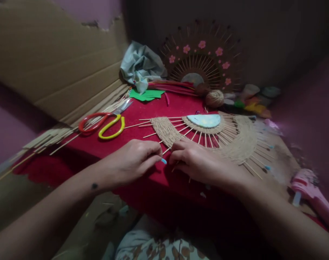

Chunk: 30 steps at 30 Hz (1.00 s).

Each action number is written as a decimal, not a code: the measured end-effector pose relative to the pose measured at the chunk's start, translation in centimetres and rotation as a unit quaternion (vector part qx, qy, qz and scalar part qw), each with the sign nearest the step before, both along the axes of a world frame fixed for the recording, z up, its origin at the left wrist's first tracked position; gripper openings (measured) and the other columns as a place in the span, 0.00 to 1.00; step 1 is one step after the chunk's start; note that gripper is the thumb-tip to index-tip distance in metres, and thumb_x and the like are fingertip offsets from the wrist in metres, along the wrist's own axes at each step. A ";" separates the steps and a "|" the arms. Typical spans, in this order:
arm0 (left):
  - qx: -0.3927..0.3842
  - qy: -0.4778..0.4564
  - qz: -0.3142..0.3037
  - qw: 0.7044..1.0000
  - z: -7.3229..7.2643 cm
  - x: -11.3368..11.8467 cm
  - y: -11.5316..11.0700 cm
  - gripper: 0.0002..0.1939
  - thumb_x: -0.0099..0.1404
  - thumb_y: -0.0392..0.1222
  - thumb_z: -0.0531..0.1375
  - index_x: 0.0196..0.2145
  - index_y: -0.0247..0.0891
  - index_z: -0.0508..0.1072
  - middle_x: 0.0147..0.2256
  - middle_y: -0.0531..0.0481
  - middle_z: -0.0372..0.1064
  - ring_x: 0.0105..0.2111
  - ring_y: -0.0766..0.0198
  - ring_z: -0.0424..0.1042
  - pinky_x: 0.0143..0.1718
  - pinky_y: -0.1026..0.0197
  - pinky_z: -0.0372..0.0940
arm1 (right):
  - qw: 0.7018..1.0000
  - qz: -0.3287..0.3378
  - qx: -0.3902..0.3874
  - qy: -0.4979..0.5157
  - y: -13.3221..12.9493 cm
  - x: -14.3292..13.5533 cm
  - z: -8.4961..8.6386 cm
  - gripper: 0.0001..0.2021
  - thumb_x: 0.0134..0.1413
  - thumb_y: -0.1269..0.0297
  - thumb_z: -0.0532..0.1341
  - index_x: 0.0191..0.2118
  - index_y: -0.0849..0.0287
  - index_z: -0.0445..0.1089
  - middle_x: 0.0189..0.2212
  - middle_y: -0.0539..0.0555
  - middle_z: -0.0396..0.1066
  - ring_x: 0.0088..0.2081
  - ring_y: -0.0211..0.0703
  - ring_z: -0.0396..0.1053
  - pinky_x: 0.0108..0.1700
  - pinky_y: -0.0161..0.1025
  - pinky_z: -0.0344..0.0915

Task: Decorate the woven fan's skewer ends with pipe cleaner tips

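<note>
Reference: clock directions taken from the point between the hands, 12 being straight ahead.
Left hand (139,157): fingers drawn narrow, small blue piece (163,161) at the fingertips.
Right hand (193,160): fingers curled over the near stick ends; firm grip cannot be confirmed.
Twine-woven fan (167,133): lying between 12 and 3 o'clock, partly under the right hand; thin sticks radiate from a light-blue half-disc (204,121).
Scissors (110,126): 10 o'clock, red and yellow handles.
Green paper (147,95): 11 o'clock.
Twine ball (214,98): between 1 and 2 o'clock.
Flowered fan (202,44): 12 to 1 o'clock, upright at rear.
Pink glue gun (312,191): between 3 and 4 o'clock.
</note>
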<state>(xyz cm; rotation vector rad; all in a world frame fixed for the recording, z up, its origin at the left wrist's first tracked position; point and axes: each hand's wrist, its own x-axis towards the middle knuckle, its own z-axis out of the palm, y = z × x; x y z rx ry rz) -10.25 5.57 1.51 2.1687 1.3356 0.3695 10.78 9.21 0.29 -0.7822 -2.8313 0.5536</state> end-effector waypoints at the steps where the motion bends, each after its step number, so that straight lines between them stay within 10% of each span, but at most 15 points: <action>1: -0.015 -0.006 0.004 1.000 -0.2 0.2 -0.2 0.11 0.65 0.42 0.52 0.30 0.36 0.71 0.25 0.54 0.66 0.25 0.70 0.62 0.27 0.67 0.55 | 1.000 0.007 0.002 -0.011 0.1 -0.1 -0.1 0.07 0.54 0.73 0.60 0.35 0.55 0.74 0.37 0.53 0.68 0.40 0.41 0.64 0.42 0.39 0.59; 20: -0.007 0.069 0.014 0.998 -1.1 2.9 -0.6 0.12 0.63 0.38 0.50 0.23 0.36 0.67 0.19 0.54 0.62 0.19 0.71 0.57 0.22 0.66 0.49 | 0.998 -0.028 -0.042 0.027 0.8 -0.1 -0.5 0.09 0.56 0.69 0.59 0.38 0.54 0.77 0.33 0.51 0.74 0.35 0.37 0.69 0.40 0.35 0.62; 30: -0.201 -0.023 0.096 0.975 -1.2 3.2 -0.8 0.13 0.61 0.42 0.50 0.21 0.37 0.64 0.16 0.53 0.60 0.14 0.71 0.58 0.15 0.67 0.51 | 0.999 -0.029 0.000 0.033 0.5 -0.2 -0.9 0.09 0.56 0.71 0.58 0.36 0.55 0.76 0.33 0.52 0.73 0.35 0.39 0.68 0.39 0.36 0.61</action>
